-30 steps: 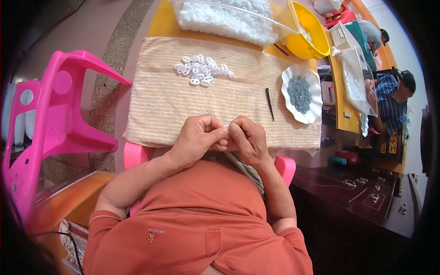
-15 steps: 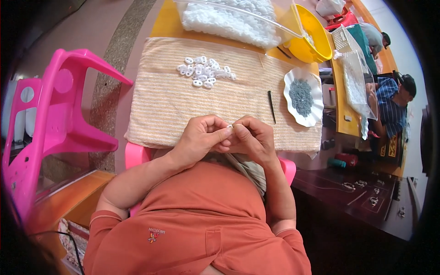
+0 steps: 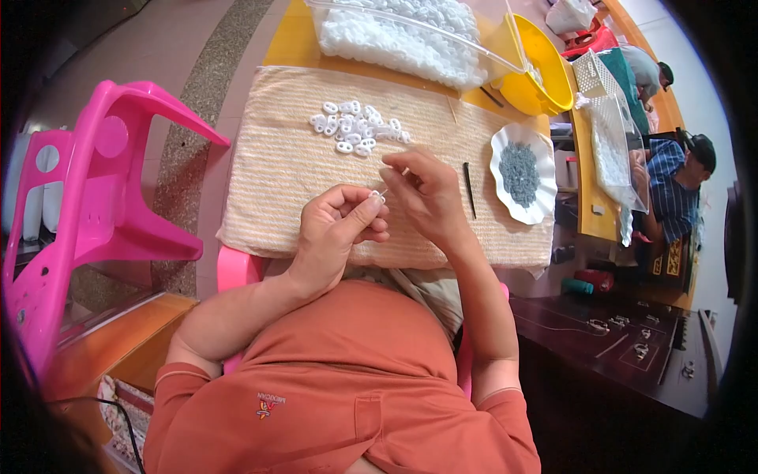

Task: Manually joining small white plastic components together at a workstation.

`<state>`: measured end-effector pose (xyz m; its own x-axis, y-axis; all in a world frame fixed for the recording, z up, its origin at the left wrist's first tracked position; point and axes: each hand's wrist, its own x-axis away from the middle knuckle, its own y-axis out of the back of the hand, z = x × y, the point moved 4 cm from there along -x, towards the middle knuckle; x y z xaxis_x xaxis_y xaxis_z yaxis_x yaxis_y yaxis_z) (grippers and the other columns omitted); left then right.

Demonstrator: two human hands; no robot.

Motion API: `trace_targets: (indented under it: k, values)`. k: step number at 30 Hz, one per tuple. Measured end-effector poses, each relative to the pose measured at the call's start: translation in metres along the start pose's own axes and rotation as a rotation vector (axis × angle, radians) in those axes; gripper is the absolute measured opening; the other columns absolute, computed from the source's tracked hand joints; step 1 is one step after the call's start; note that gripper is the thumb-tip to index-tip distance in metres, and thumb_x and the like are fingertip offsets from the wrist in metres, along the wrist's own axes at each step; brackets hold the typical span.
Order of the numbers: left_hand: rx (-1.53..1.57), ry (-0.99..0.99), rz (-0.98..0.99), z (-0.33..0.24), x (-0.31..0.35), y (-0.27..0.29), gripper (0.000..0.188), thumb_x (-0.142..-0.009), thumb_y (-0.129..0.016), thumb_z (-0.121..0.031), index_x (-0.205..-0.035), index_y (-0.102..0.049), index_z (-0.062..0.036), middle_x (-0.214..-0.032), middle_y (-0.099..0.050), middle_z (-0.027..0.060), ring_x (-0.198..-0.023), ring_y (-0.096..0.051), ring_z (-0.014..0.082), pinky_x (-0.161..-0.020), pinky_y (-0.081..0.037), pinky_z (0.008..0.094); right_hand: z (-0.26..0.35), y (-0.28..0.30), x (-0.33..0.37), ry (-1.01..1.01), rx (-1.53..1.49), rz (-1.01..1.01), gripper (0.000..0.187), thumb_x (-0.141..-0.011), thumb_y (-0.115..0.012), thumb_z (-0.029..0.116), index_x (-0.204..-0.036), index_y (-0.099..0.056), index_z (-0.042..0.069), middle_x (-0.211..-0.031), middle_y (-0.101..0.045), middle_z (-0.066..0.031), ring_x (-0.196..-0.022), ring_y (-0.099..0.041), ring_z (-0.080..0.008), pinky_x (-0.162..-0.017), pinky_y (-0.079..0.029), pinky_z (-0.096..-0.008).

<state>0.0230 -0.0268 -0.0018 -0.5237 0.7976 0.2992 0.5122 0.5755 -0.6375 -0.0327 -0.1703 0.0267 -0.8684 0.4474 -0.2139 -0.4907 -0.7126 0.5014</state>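
Between the thumb and fingers of my left hand (image 3: 332, 229) is a small white plastic piece (image 3: 377, 196), partly covered by the fingertips. A thin, pale bit sticks out beside it, too small to make out. My right hand (image 3: 430, 197) hovers just to the right, apart from the piece, its fingers loosely bent and separated with nothing visible in them. Beyond the hands, several white oval two-holed pieces (image 3: 359, 128) lie heaped on a striped towel (image 3: 272, 182). To the right are a slim black stick (image 3: 469, 191) and a white wavy-rimmed dish (image 3: 545, 204) with small grey pieces (image 3: 519, 174).
At the table's far edge stands a clear bin (image 3: 399, 39) full of white pieces, beside a yellow basin (image 3: 553, 87). A pink chair (image 3: 118, 189) is on the left. On the right, a person in a striped shirt (image 3: 671, 186) sits at another table; another person is farther back.
My right hand has parted from the left and risen up and away, its fingers loosening. The left hand has shifted slightly left, still gripping the white piece, which now shows more.
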Motion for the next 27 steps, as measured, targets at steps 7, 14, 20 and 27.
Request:
trace_targets:
  k: [7,14,20,27]
  values:
    - [0.050,-0.033,-0.029,-0.003,-0.002,0.003,0.008,-0.092,-0.059,-0.011,-0.096,-0.058,-0.0041,-0.087,-0.064,0.0067,-0.072,-0.061,0.0110,-0.065,-0.055,0.0266,0.003,-0.022,-0.024,0.148,0.539,0.003,0.020,-0.077,-0.066,0.008,-0.097,-0.065,0.007,-0.086,-0.062,-0.0104,-0.070,-0.062,-0.0298,-0.061,-0.049,-0.0381]
    - [0.058,-0.036,-0.031,-0.005,-0.001,0.003,0.008,-0.092,-0.059,-0.012,-0.095,-0.058,-0.0045,-0.087,-0.064,0.0066,-0.072,-0.062,0.0114,-0.065,-0.054,0.0266,-0.004,-0.021,-0.019,0.152,0.532,0.013,0.016,-0.076,-0.066,0.006,-0.092,-0.064,0.008,-0.083,-0.062,-0.0091,-0.069,-0.061,-0.0289,-0.061,-0.049,-0.0374]
    - [0.061,-0.032,-0.035,-0.003,-0.003,0.005,0.008,-0.092,-0.059,-0.011,-0.096,-0.058,-0.0043,-0.087,-0.064,0.0069,-0.073,-0.062,0.0115,-0.066,-0.055,0.0266,-0.014,-0.002,0.005,-0.199,-0.147,0.050,0.012,-0.083,-0.065,0.003,-0.095,-0.062,0.000,-0.079,-0.063,-0.0038,-0.068,-0.060,-0.0097,-0.061,-0.048,-0.0235]
    - [0.061,0.003,0.013,0.003,-0.004,0.004,0.010,-0.092,-0.059,-0.011,-0.098,-0.058,-0.0029,-0.090,-0.065,0.0071,-0.076,-0.063,0.0117,-0.069,-0.055,0.0256,-0.013,-0.003,0.035,-0.371,-0.683,0.093,0.020,-0.086,-0.065,0.003,-0.104,-0.060,-0.003,-0.086,-0.066,-0.0064,-0.073,-0.062,-0.0101,-0.063,-0.050,-0.0222]
